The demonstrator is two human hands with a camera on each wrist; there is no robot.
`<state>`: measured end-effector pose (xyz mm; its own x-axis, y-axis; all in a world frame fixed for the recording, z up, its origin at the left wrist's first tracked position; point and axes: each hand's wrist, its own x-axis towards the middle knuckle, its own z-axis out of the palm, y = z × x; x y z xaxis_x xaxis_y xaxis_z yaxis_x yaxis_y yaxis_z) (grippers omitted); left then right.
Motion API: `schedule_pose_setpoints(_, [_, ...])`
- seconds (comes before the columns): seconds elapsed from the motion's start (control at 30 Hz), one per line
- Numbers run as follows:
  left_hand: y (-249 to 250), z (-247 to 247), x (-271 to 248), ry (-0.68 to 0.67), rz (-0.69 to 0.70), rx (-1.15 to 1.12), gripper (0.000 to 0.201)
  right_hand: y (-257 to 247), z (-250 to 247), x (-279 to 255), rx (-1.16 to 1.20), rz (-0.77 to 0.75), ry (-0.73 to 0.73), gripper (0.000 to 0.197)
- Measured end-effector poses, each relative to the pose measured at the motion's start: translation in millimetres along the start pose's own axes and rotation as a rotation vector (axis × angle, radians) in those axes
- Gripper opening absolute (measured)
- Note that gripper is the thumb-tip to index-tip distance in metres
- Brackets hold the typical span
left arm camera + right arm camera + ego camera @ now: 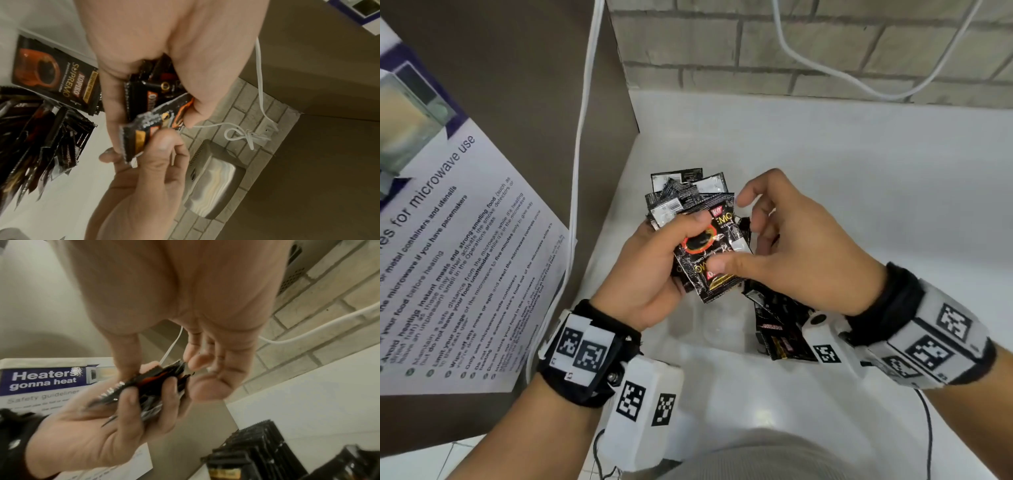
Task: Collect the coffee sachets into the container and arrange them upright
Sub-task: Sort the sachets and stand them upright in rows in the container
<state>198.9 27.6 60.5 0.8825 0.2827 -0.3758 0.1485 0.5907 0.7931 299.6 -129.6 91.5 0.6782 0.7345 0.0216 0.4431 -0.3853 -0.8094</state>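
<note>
My left hand (686,236) grips a stack of black coffee sachets (688,202) above the white counter. The front sachet (703,260) shows a red ring and gold print. My right hand (734,240) pinches that front sachet, thumb on its face and fingers behind it. The left wrist view shows the right thumb and a finger pinching the sachet's edge (141,133). More sachets (780,329) stand bunched under my right wrist, also visible as a dark bunch (41,138) and as upright rows (257,449). A faint clear container (717,329) lies below my hands; its walls are hard to make out.
A poster on microwave use (448,240) hangs on the brown panel at left. A white cable (582,137) runs down beside it. A brick wall (791,44) backs the white counter (859,171). A metal appliance (216,183) is mounted on the brick.
</note>
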Motion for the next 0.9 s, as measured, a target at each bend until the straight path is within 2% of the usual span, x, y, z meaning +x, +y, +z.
schedule_pose_setpoints(0.1, [-3, 3, -1, 0.002, 0.044, 0.053, 0.047, 0, 5, -1, 0.092, -0.020, -0.002, 0.050])
schedule_pose_setpoints(0.2, [-4, 4, -3, -0.016, 0.003, 0.102, 0.055, 4, 5, 2, 0.241, 0.010, -0.028, 0.045])
schedule_pose_setpoints(0.27, [-2, 4, -4, -0.037, -0.017, 0.122, 0.051, 7, 2, 4, 0.285, 0.036, -0.051, 0.045])
schedule_pose_setpoints(0.37, [-2, 3, -6, -0.064, -0.020, 0.138, 0.047, 12, 0, 5, 0.344, 0.080, -0.060, 0.031])
schedule_pose_setpoints(0.47, [-5, -1, -6, -0.039, -0.010, 0.134, 0.046, 12, -1, 5, 0.341, 0.101, 0.002, 0.019])
schedule_pose_setpoints(0.57, [-9, -6, -6, -0.003, 0.004, 0.131, 0.040, 13, -6, 9, 0.402, 0.144, 0.109, 0.024])
schedule_pose_setpoints(0.63, [-10, -12, -5, 0.030, 0.037, 0.140, 0.033, 17, -13, 13, 0.354, 0.108, 0.135, 0.035])
schedule_pose_setpoints(0.73, [-6, -23, -2, 0.113, 0.120, 0.156, 0.029, 23, -28, 16, 0.221, 0.046, 0.046, 0.047])
schedule_pose_setpoints(0.8, [-2, -31, 0, 0.151, 0.156, 0.179, 0.029, 24, -35, 20, 0.166, 0.065, -0.012, 0.037])
schedule_pose_setpoints(0.9, [4, -43, 2, 0.186, 0.153, 0.199, 0.029, 27, -30, 25, -0.092, 0.076, -0.117, 0.021])
